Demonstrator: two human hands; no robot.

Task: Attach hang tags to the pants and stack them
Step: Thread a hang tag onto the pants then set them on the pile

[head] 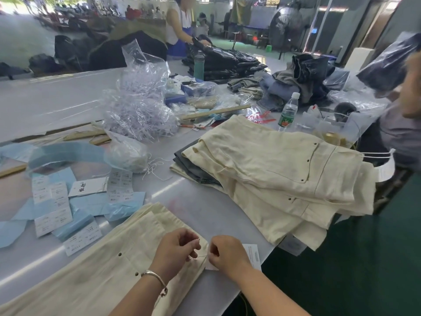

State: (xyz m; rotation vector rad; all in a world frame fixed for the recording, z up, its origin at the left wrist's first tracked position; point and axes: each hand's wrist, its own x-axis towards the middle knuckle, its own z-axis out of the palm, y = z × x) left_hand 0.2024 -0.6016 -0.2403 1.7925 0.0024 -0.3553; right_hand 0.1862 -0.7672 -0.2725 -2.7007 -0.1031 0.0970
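Tying a tag onto the pants

My left hand and right hand each pinch the string tight, so the tag stays at the waist of the pants on the bench, near the stack.

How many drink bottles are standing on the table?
2. A clear plastic bottle with a white cap stands beyond the stack of cream pants. A green bottle stands farther back beside the dark bagged garments. Clutter may hide others.
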